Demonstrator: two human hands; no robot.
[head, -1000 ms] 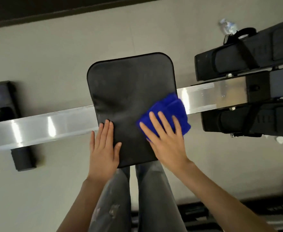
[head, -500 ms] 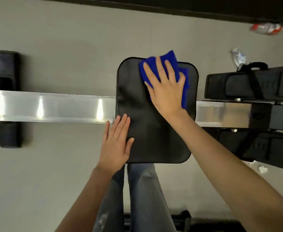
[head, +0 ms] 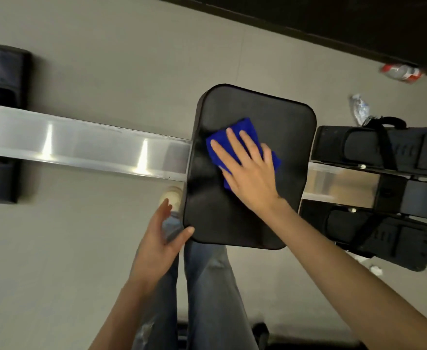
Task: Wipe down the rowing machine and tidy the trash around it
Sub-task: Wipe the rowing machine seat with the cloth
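The rowing machine's black padded seat (head: 278, 114) sits on a long shiny metal rail (head: 86, 145). My right hand (head: 247, 170) lies flat with straight fingers on a blue cloth (head: 235, 130), pressing it onto the middle of the seat. My left hand (head: 159, 238) is off the seat's near left corner, fingers spread, its thumb touching the seat edge. Trash lies on the floor at the right: a red and white wrapper (head: 400, 73), a crumpled clear bottle (head: 360, 108) and small white scraps (head: 375, 270).
Two black footrests with straps (head: 384, 147) flank the rail right of the seat. A black rear support (head: 4, 72) crosses the rail at the far left. A dark wall base runs along the top right. My legs in jeans (head: 207, 286) stand below the seat.
My right hand slid the blue cloth from the seat's far edge back to its middle. My left hand lifted off the seat top and now sits at its near left corner.
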